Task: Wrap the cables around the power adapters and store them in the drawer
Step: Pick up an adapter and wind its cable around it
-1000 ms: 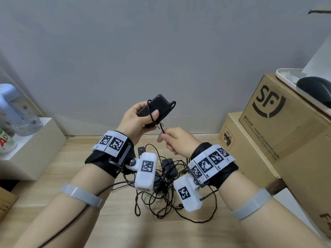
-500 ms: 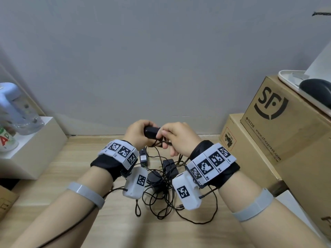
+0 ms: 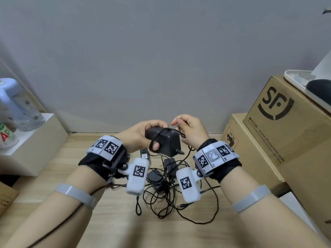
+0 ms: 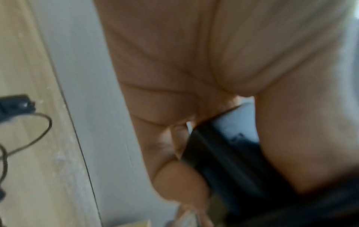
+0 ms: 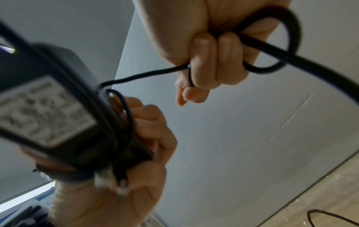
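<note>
My left hand [image 3: 143,136] grips a black power adapter [image 3: 165,143] above the wooden floor, thumb pressed on a loop of its thin black cable [image 3: 154,140]. In the right wrist view the adapter [image 5: 48,110] shows a white label and a few turns of cable around its body. My right hand [image 3: 189,129] pinches the loose cable [image 5: 272,50] just right of the adapter, fingers curled round it. In the left wrist view the palm [image 4: 194,61] fills the frame with the adapter [image 4: 223,153] held below it. No drawer is in view.
A tangle of several more black adapters and cables [image 3: 161,179] lies on the floor [image 3: 116,221] under my wrists. Cardboard boxes [image 3: 286,126] stand at the right, a white block [image 3: 32,145] with a bottle at the left. A grey wall is close behind.
The adapter came down from chest height, then turned so its broad side faces up. My right hand has swung the cable over to the adapter's right end.
</note>
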